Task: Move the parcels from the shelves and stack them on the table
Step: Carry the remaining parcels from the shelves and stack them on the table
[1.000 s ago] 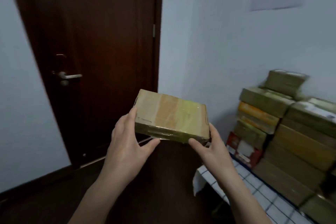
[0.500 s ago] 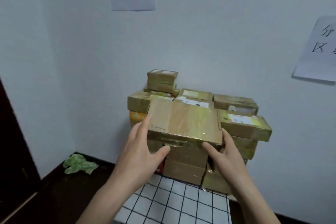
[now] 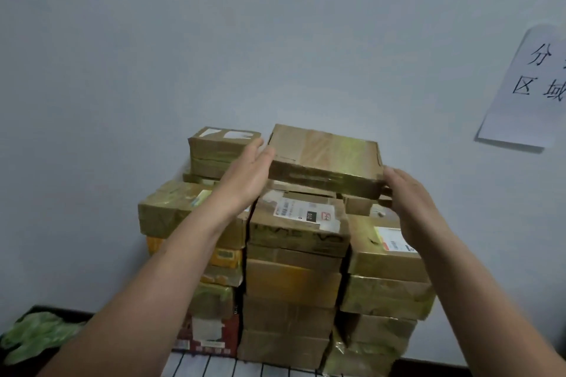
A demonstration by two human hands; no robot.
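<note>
A flat brown taped parcel (image 3: 324, 156) lies on top of the stack of parcels (image 3: 294, 278) that stands against the white wall. My left hand (image 3: 245, 177) is at its left end, fingers straight and thumb touching the edge. At the parcel's right corner my right hand (image 3: 410, 202) touches it with relaxed fingers. Whether the parcel's whole weight rests on the stack is not visible. The stack stands on a table with a white grid cloth (image 3: 214, 367).
A smaller parcel (image 3: 214, 150) sits on the stack just left of my left hand. A crumpled green thing (image 3: 33, 337) lies at the lower left on a dark surface. Paper signs (image 3: 533, 89) hang on the wall, right and upper left.
The view swung from the door to the stack. The parcel went forward and up onto the top of the stack. My fingers straightened from a grip to a touch at its ends.
</note>
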